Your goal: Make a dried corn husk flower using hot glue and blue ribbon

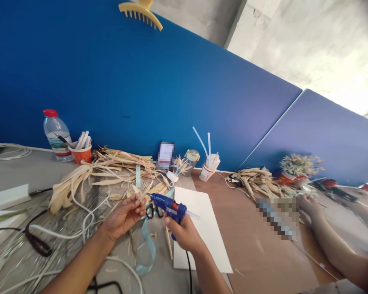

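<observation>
My right hand [184, 232] is wrapped round the handle of a blue hot glue gun [167, 205], whose nozzle points left toward my other hand. My left hand [125, 216] pinches a small piece of dried straw [138, 192] right at the nozzle tip. Both hands hover just above the table, over black-handled scissors [153, 211] and a pale blue ribbon [149, 245]. A white sheet [202, 228] lies under and to the right of my right hand.
A heap of dried husk strips [104, 171] lies behind my hands, with a water bottle [55, 136], an orange cup [81, 153] and a white cup of glue sticks [209, 166]. White cables [79, 228] sprawl at the left. Another person's arm [331, 237] rests at the right.
</observation>
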A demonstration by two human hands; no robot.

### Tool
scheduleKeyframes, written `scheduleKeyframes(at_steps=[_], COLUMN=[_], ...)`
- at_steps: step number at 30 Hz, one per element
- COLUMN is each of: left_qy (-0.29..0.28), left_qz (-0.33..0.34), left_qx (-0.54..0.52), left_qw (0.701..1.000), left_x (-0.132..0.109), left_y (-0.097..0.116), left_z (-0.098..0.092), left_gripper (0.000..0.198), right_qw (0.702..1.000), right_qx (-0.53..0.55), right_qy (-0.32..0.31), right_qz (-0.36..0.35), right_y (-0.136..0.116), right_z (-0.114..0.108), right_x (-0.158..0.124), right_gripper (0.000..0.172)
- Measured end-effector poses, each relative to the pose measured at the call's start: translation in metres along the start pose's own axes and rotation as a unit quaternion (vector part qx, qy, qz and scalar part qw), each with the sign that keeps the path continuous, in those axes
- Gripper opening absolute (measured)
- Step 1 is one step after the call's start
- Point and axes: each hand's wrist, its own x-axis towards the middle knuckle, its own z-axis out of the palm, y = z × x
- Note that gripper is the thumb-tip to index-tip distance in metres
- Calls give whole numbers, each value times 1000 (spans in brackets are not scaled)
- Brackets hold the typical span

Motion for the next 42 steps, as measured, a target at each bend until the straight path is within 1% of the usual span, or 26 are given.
scheduleKeyframes(at_steps=[4,7,11,18,21,26,29,31,34,36,39,41,42], left_qy=[-1,-7,12,24,14,-4,-3,-4,-12,-18,-18,-19,-21], left_qz=[3,-2,4,6,2,-2,-4,-6,-8,-7,-1,0,1], left_qx=[-7,-6,-15,-24,-20,-17,-23,-28,-36,-39,-41,-41,-40], left_qw=[1000,1000,1000,999,1000,1000,1000,1000,999,999,999,999,999], left_x=[0,0,0,0,0,0,1,1,0,0,1,1,1], left_y=[0,1,0,-1,0,2,2,2,2,1,1,0,0], left_z=[0,0,-1,-3,-1,0,0,0,1,1,0,0,0], left_gripper=[8,8,10,12,11,10,11,11,12,12,11,11,12], right_qw=[1000,1000,1000,999,1000,999,995,982,946,912,859,833,827], right_qx=[-14,-11,-24,-33,-18,11,-55,-137,-277,-365,-468,-504,-513], right_qy=[-9,-9,-16,-14,-10,37,88,127,165,174,174,172,170], right_qz=[-15,-9,-9,-17,-6,4,-1,2,25,61,117,147,158], right_y=[-1,-3,-3,-5,-3,1,-6,-12,-12,-1,24,39,44], right_z=[-1,-1,0,1,0,-8,-16,-22,-30,-34,-39,-42,-42], right_x=[0,0,-1,-1,-1,-2,-3,-6,-12,-17,-26,-32,-34], right_gripper=[18,16,14,14,17,26,23,18,14,14,15,17,18])
